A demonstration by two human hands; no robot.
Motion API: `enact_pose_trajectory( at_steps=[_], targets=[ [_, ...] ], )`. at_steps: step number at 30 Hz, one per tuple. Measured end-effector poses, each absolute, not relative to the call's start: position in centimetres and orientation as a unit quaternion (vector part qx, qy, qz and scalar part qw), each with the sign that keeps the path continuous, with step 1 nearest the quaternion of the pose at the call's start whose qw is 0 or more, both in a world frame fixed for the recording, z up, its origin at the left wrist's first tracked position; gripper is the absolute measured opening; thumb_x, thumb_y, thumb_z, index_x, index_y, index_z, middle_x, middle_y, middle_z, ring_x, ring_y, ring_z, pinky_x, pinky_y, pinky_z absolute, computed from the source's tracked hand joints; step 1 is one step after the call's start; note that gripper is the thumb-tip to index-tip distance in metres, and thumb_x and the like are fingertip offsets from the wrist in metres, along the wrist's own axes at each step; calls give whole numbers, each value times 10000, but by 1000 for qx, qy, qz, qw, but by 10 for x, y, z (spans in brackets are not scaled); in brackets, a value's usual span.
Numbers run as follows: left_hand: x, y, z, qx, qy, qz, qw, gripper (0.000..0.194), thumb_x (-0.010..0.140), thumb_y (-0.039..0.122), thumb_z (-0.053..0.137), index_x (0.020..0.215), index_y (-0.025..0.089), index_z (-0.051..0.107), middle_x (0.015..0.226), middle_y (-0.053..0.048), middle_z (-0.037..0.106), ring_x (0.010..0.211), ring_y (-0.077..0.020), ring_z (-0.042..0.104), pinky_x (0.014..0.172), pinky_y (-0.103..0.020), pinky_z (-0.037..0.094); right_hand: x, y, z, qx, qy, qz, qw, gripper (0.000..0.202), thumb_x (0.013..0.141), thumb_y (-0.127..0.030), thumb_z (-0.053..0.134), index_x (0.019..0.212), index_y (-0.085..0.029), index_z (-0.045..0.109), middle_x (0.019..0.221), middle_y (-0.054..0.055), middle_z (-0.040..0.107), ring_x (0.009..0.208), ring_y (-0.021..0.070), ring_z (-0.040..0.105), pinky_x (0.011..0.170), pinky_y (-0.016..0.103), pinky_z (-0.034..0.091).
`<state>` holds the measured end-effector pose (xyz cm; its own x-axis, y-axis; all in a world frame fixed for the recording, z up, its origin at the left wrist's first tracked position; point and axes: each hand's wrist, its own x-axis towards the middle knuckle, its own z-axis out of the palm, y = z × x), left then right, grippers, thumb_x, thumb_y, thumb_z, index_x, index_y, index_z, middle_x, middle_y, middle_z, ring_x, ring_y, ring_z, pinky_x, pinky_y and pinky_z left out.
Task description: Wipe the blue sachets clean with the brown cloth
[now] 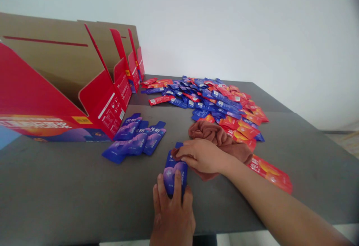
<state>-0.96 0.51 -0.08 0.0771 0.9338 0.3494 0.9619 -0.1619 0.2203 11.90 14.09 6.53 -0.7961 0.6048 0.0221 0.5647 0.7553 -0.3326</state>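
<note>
A blue sachet (pixel 171 178) with purple fruit printed on it lies flat on the grey table in front of me. My left hand (pixel 173 210) rests on its near end, fingers stretched out and spread. Bunched in my right hand (pixel 203 156) is a brown cloth (pixel 215 133), its edge pressed onto the top of the same sachet. Part of the cloth trails to the right under my forearm. Several more blue sachets (pixel 137 137) lie overlapping to the left, beside a red box.
Open red cartons (pixel 110 115) stand in a row along the left side. Toward the back spreads a heap of blue and red sachets (pixel 207 96). A red sachet (pixel 273 175) lies right of my forearm. A white wall (pixel 224 25) rises behind the table (pixel 84 193).
</note>
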Motion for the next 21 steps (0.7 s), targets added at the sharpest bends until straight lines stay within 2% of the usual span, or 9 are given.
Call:
enact_pose_trajectory(
  at_steps=[7, 16, 21],
  targets=[
    [-11, 5, -1, -732, -646, -216, 30, 430, 553, 271, 779, 970, 252, 677, 1193, -52, 608, 1182, -445, 421, 965, -566, 406, 111, 128, 71, -231, -953, 186, 56, 205, 868, -225, 478, 1002, -225, 634, 930, 16, 630, 865, 154, 567, 764, 270, 373],
    [-12, 6, -8, -736, -642, -213, 43, 361, 550, 281, 780, 899, 258, 689, 1264, -43, 560, 1186, -456, 402, 956, -591, 394, 117, 142, 63, -366, -920, 133, 46, 258, 899, -253, 430, 1054, -220, 633, 943, 46, 632, 849, 170, 570, 703, 277, 362],
    [-11, 5, -3, -736, -647, -198, 31, 372, 571, 279, 772, 932, 256, 684, 1269, -51, 554, 1211, -444, 382, 980, -579, 377, 119, 142, 63, -341, -927, 146, 57, 240, 889, -239, 445, 1036, -217, 634, 948, 41, 631, 854, 163, 570, 725, 273, 370]
  ],
)
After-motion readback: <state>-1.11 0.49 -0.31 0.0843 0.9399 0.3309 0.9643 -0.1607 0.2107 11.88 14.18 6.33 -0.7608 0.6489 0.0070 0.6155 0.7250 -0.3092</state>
